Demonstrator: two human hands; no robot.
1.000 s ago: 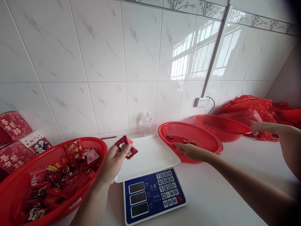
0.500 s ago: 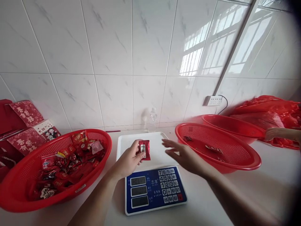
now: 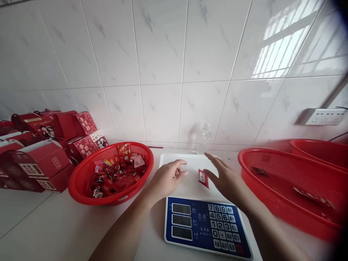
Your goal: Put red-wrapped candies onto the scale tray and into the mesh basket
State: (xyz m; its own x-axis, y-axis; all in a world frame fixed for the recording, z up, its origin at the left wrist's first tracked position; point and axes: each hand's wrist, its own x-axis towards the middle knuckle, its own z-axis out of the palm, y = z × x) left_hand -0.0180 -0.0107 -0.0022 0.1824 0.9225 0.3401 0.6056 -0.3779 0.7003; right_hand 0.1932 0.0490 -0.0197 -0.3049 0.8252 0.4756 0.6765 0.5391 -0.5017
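Note:
My left hand point(image 3: 165, 177) hovers over the white weighing tray point(image 3: 187, 190) of a blue-faced digital scale point(image 3: 206, 226), fingers loose and holding nothing. A small red candy packet point(image 3: 203, 178) sits on the tray between my hands, just off the thumb tip of my right hand point(image 3: 227, 179). That hand's fingers are spread, and I cannot see them pinching the packet. A red mesh basket point(image 3: 81, 190) at the left is full of red wrapped candies point(image 3: 116, 174). A larger red basket point(image 3: 272, 197) at the right holds a few packets.
Red gift boxes point(image 3: 40, 159) are stacked at the far left against the tiled wall. A clear water bottle point(image 3: 203, 139) stands behind the scale. Another red basket point(image 3: 320, 152) sits at the back right under a wall socket point(image 3: 323, 116).
My left hand carried the candy packet from the left basket to the scale tray and let it go. My right hand came over from the right basket. The view swung left.

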